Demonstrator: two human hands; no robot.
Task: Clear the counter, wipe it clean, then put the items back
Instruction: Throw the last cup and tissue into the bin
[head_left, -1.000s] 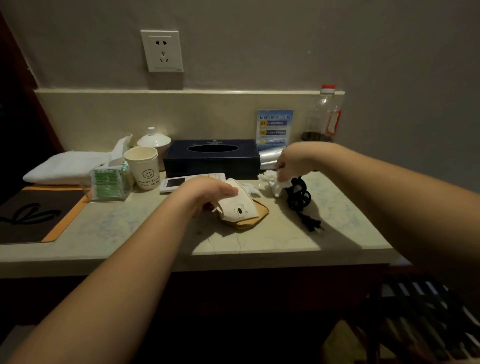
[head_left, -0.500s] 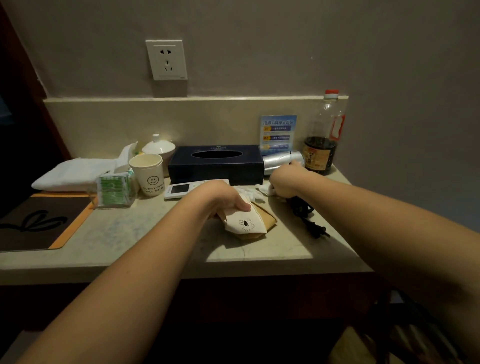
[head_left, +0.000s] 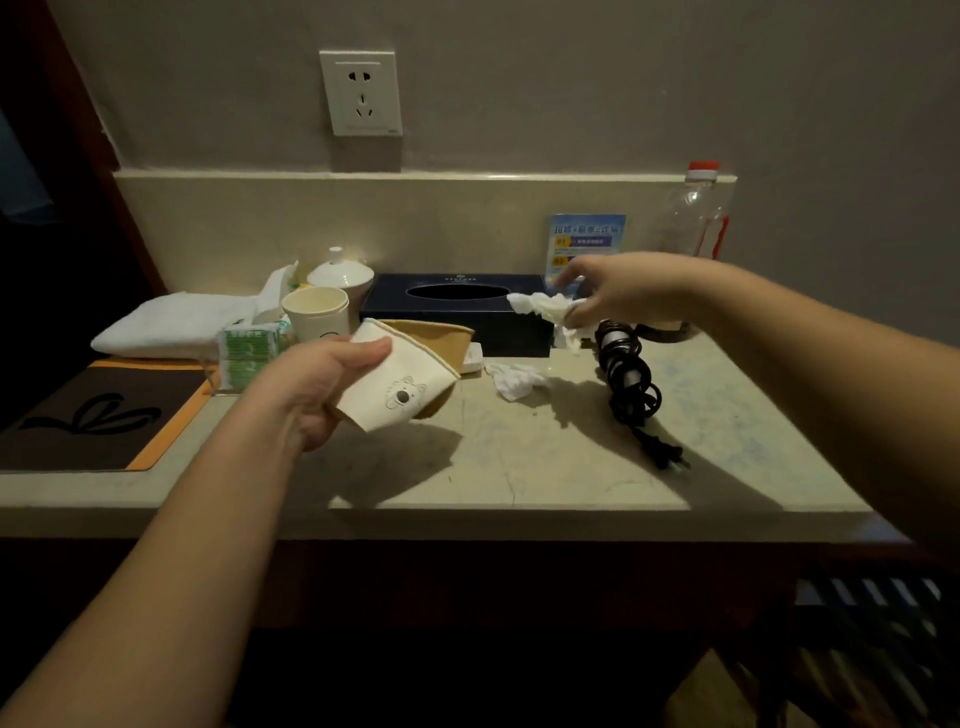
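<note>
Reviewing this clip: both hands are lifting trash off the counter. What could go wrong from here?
1. The right hand pinches the crumpled tissue loosely; it might drop beside the second tissue still lying on the counter.
2. The left hand holds the flattened paper cup tilted; any dregs could drip.
3. The coiled black cord lies right under the right arm, so a sweep back may snag it.

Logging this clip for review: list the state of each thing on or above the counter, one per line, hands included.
Left hand: grips the flattened paper cup, lifted off the counter.
Right hand: pinches a crumpled tissue, raised.
Second tissue: crumpled, lying on the counter.
Smiley cup: upright, looks empty.
Tissue box: slot open, no tissue showing.
Power cord: coiled, unplugged.
Bottle: upright, capped.
Towel: folded.
</note>
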